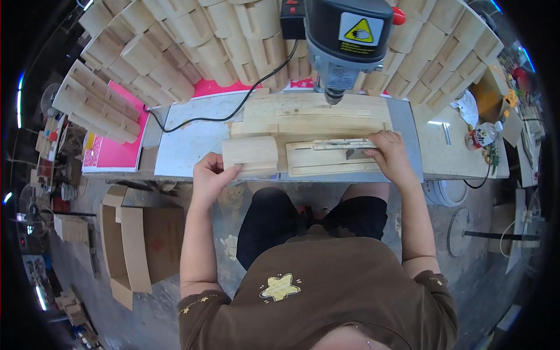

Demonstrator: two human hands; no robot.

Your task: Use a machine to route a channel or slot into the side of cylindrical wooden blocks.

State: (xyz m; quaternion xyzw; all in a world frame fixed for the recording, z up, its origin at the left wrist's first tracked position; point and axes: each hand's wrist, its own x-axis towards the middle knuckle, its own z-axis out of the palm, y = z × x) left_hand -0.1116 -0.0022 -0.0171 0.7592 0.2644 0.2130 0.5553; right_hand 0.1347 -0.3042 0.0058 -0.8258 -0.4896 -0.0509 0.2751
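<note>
My left hand point(214, 174) grips the lower left corner of a pale wooden block point(251, 153) with a rounded top, thumb along its front edge. The block lies at the bench's near edge. To its right is a flat wooden board point(312, 160) with a narrow wooden strip point(335, 143) along its far side. My right hand point(386, 153) is closed at the right end of that strip, with a small grey metal plate point(357, 154) at its thumb tip. The right fingertips are partly hidden. Beyond the boards hangs the chuck of a drill press point(341, 52).
Stacked wooden blocks point(256, 35) line the back on pink sheeting point(119, 153). A black cable point(233, 111) curves across the bench at left. On the right stands a plastic bottle point(484, 135). An opened cardboard box point(140, 239) sits on the floor at left, a white bucket point(444, 192) at right.
</note>
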